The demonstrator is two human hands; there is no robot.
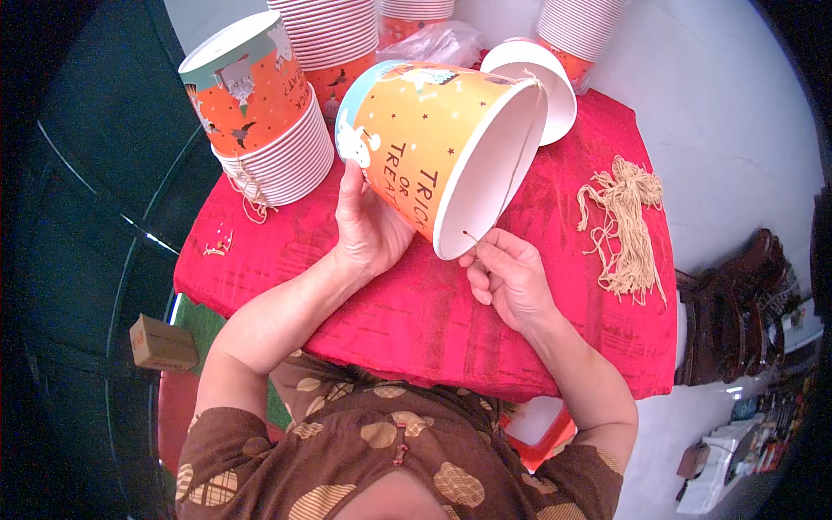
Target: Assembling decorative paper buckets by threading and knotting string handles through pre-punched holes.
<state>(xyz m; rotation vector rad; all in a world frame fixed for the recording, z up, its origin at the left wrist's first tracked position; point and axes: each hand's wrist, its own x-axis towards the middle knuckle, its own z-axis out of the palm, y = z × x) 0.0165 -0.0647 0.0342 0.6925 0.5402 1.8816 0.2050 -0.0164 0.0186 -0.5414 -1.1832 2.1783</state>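
Observation:
My left hand (368, 221) supports an orange paper bucket (425, 130) from below, thumb against its printed side. The bucket lies tilted with its white open mouth to the right. A thin tan cord (523, 152) is tied at the far rim and stretches across the mouth. Next to the near rim, my right hand (511, 273) pinches the cord's end between thumb and fingertips, close to a small dark hole in the wall. The other fingers of my right hand are curled in. Part of my left hand's fingers is hidden behind the bucket.
A red cloth (364, 338) covers the table. At the left stands a stack of printed buckets (273, 156) with cord hanging off it; more bucket stacks (325, 35) stand behind. A white bucket (559, 113) lies at the back. A bundle of tan cords (626, 230) rests at the right.

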